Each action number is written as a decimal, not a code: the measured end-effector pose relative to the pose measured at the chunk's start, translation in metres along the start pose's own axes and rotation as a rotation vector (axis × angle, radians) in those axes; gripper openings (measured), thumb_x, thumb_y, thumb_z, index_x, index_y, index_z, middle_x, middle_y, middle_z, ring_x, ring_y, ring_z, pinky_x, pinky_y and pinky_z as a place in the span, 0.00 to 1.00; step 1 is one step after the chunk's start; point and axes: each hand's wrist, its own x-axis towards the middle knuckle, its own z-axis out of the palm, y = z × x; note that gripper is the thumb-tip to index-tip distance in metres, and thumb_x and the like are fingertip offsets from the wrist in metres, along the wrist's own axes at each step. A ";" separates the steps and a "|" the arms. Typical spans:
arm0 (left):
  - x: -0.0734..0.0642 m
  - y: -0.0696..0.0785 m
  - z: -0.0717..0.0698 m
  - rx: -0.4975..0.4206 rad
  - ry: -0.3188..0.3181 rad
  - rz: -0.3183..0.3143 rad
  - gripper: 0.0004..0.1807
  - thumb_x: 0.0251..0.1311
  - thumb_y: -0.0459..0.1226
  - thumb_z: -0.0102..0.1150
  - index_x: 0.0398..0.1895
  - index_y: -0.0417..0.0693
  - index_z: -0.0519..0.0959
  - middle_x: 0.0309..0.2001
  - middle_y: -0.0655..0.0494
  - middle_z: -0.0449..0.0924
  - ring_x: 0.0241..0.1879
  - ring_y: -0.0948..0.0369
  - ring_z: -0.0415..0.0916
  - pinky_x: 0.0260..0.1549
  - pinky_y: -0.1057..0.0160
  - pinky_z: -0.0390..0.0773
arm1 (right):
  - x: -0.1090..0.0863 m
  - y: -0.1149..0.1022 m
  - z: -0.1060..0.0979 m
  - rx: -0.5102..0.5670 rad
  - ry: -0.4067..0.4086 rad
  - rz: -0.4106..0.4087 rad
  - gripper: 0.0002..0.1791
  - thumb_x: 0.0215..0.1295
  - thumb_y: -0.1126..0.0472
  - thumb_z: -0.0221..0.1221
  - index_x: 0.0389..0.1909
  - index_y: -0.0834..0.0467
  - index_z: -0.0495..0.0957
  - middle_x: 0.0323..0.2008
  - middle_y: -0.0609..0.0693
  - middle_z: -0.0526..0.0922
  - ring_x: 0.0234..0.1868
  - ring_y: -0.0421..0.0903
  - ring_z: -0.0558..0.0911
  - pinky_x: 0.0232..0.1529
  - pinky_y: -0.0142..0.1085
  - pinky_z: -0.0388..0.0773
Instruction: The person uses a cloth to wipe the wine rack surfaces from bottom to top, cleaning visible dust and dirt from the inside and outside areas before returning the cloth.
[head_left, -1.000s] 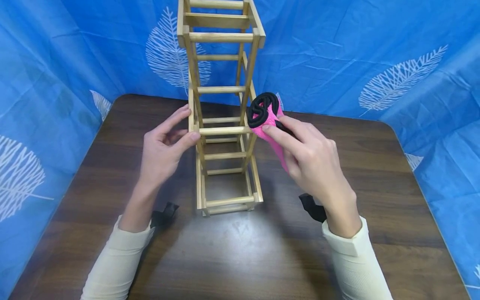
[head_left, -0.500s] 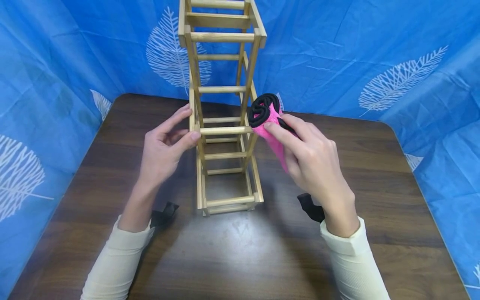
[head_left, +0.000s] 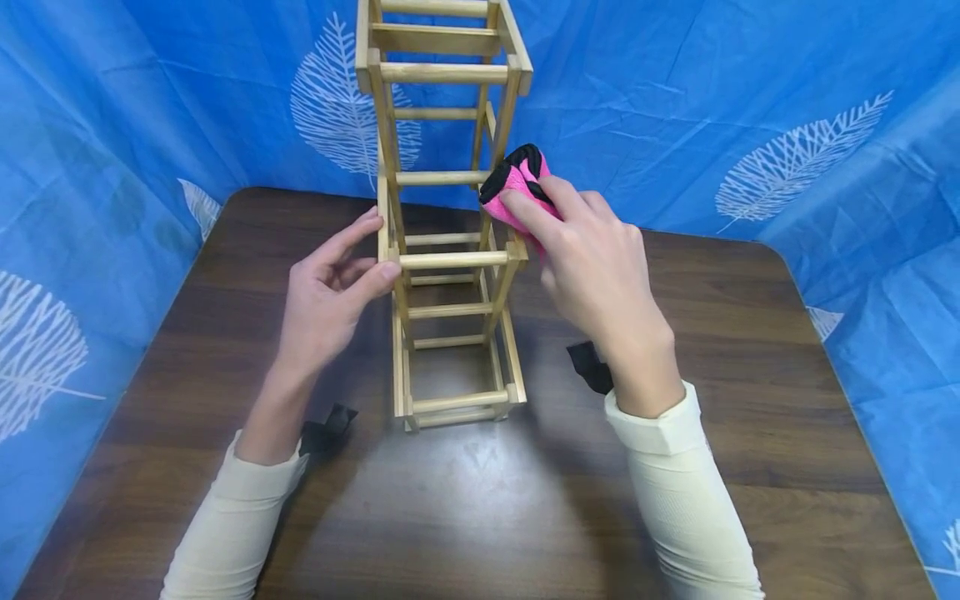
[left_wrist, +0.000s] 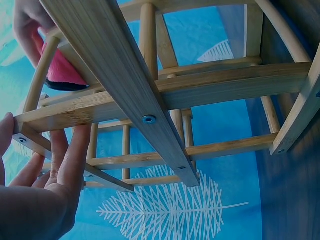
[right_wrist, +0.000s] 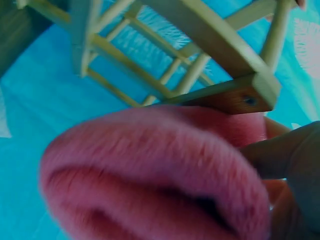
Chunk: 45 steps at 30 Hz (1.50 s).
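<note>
A tall wooden rack (head_left: 453,261) of pale slats and round rungs stands upright on the table. My left hand (head_left: 322,292) grips its left side at mid-height, thumb on the front corner; the left wrist view shows the fingers (left_wrist: 75,155) behind the slat. On the opposite side, my right hand (head_left: 600,258) holds a folded pink cloth (head_left: 510,200) with black trim against the rack's right side, just above the middle rung. Close up in the right wrist view, the fuzzy cloth (right_wrist: 150,150) lies along a slat end (right_wrist: 250,97), covering part of it.
The dark wood-grain table (head_left: 480,517) has rounded far corners. Blue curtains (head_left: 637,108) with white leaf prints hang behind it and at both sides. Black straps (head_left: 327,429) trail from both wrists.
My right hand has moved the cloth upward and slightly left along the rack's right side, baring the corner of the middle rung. My left hand and the rack have stayed in place.
</note>
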 end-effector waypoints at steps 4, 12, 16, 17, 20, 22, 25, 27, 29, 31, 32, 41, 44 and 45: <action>0.000 0.000 -0.001 -0.008 0.006 0.009 0.26 0.61 0.28 0.65 0.63 0.42 0.76 0.68 0.53 0.70 0.43 0.61 0.83 0.42 0.68 0.81 | 0.006 -0.006 -0.002 -0.030 -0.040 0.010 0.25 0.63 0.71 0.55 0.58 0.47 0.78 0.55 0.57 0.79 0.46 0.63 0.80 0.22 0.61 0.78; 0.001 -0.001 0.000 -0.002 0.008 0.017 0.26 0.60 0.28 0.65 0.63 0.41 0.76 0.67 0.53 0.71 0.43 0.60 0.83 0.43 0.67 0.81 | -0.006 -0.014 -0.011 -0.042 -0.039 -0.028 0.28 0.58 0.75 0.57 0.58 0.49 0.79 0.53 0.58 0.79 0.43 0.62 0.79 0.27 0.55 0.79; 0.001 -0.002 0.001 0.018 0.019 0.022 0.26 0.60 0.28 0.66 0.63 0.42 0.76 0.67 0.54 0.71 0.43 0.60 0.83 0.43 0.68 0.81 | -0.017 -0.024 -0.016 -0.082 -0.010 -0.060 0.26 0.57 0.73 0.59 0.57 0.51 0.79 0.52 0.61 0.78 0.42 0.63 0.77 0.30 0.52 0.79; 0.001 -0.002 0.001 0.018 0.023 0.022 0.26 0.59 0.28 0.66 0.63 0.42 0.77 0.67 0.54 0.72 0.42 0.60 0.83 0.43 0.68 0.81 | -0.020 -0.027 -0.016 -0.101 0.012 -0.069 0.24 0.59 0.72 0.60 0.56 0.52 0.80 0.51 0.61 0.78 0.41 0.63 0.77 0.29 0.51 0.79; 0.001 -0.002 0.002 0.024 0.030 0.026 0.26 0.59 0.28 0.66 0.62 0.42 0.77 0.66 0.53 0.72 0.42 0.60 0.83 0.44 0.68 0.80 | -0.028 -0.036 -0.015 -0.164 0.085 -0.090 0.16 0.63 0.67 0.61 0.52 0.53 0.80 0.49 0.62 0.79 0.39 0.63 0.77 0.26 0.49 0.77; 0.001 -0.002 0.002 0.023 0.036 0.031 0.26 0.58 0.27 0.67 0.62 0.42 0.77 0.66 0.52 0.73 0.42 0.60 0.83 0.44 0.68 0.80 | -0.031 -0.042 -0.013 -0.208 0.128 -0.094 0.12 0.67 0.65 0.60 0.50 0.54 0.81 0.47 0.61 0.79 0.38 0.61 0.76 0.23 0.47 0.73; 0.001 -0.002 0.002 0.030 0.042 0.042 0.26 0.58 0.27 0.67 0.62 0.42 0.77 0.65 0.52 0.73 0.41 0.60 0.83 0.45 0.68 0.80 | -0.032 -0.048 -0.011 -0.246 0.167 -0.102 0.09 0.71 0.64 0.55 0.48 0.54 0.81 0.46 0.60 0.79 0.37 0.61 0.76 0.21 0.46 0.70; 0.002 -0.002 0.001 0.029 0.043 0.046 0.26 0.58 0.27 0.67 0.62 0.41 0.77 0.65 0.51 0.73 0.41 0.61 0.83 0.45 0.68 0.80 | -0.030 -0.051 -0.010 -0.266 0.189 -0.113 0.10 0.73 0.65 0.53 0.47 0.54 0.82 0.46 0.60 0.80 0.38 0.61 0.76 0.22 0.46 0.70; 0.002 -0.001 0.001 0.027 0.039 0.045 0.26 0.58 0.27 0.67 0.62 0.41 0.77 0.65 0.51 0.73 0.41 0.61 0.83 0.45 0.68 0.80 | -0.030 -0.054 -0.010 -0.278 0.199 -0.126 0.12 0.73 0.67 0.51 0.47 0.54 0.82 0.46 0.59 0.80 0.38 0.61 0.76 0.24 0.47 0.71; 0.002 -0.001 0.002 0.029 0.035 0.045 0.26 0.58 0.27 0.67 0.61 0.41 0.77 0.65 0.51 0.73 0.41 0.60 0.83 0.45 0.68 0.80 | -0.029 -0.057 -0.010 -0.300 0.198 -0.134 0.14 0.73 0.68 0.50 0.47 0.53 0.83 0.46 0.58 0.80 0.38 0.59 0.75 0.26 0.46 0.72; 0.002 -0.001 0.002 0.028 0.034 0.046 0.26 0.58 0.27 0.67 0.61 0.41 0.77 0.65 0.51 0.73 0.41 0.60 0.82 0.46 0.68 0.79 | -0.029 -0.058 -0.010 -0.312 0.189 -0.135 0.15 0.73 0.68 0.50 0.49 0.53 0.84 0.46 0.58 0.80 0.38 0.59 0.75 0.27 0.46 0.72; 0.003 -0.001 0.002 0.065 0.037 0.048 0.25 0.58 0.28 0.67 0.61 0.41 0.78 0.65 0.51 0.73 0.42 0.59 0.82 0.48 0.67 0.79 | -0.028 -0.077 -0.014 -0.346 0.062 -0.163 0.18 0.71 0.61 0.53 0.59 0.50 0.81 0.53 0.56 0.81 0.45 0.56 0.76 0.33 0.44 0.73; 0.002 -0.001 0.002 0.083 0.033 0.048 0.25 0.59 0.29 0.67 0.62 0.42 0.77 0.65 0.53 0.73 0.43 0.59 0.82 0.48 0.67 0.79 | -0.028 -0.084 -0.014 -0.346 0.053 -0.193 0.18 0.73 0.61 0.50 0.59 0.49 0.81 0.54 0.55 0.81 0.45 0.56 0.76 0.32 0.43 0.72; 0.002 -0.001 0.002 0.087 0.032 0.049 0.25 0.59 0.29 0.67 0.62 0.42 0.77 0.65 0.53 0.73 0.43 0.60 0.82 0.48 0.67 0.79 | -0.027 -0.087 -0.013 -0.338 0.059 -0.206 0.18 0.73 0.60 0.50 0.59 0.49 0.81 0.54 0.55 0.82 0.45 0.55 0.76 0.32 0.42 0.72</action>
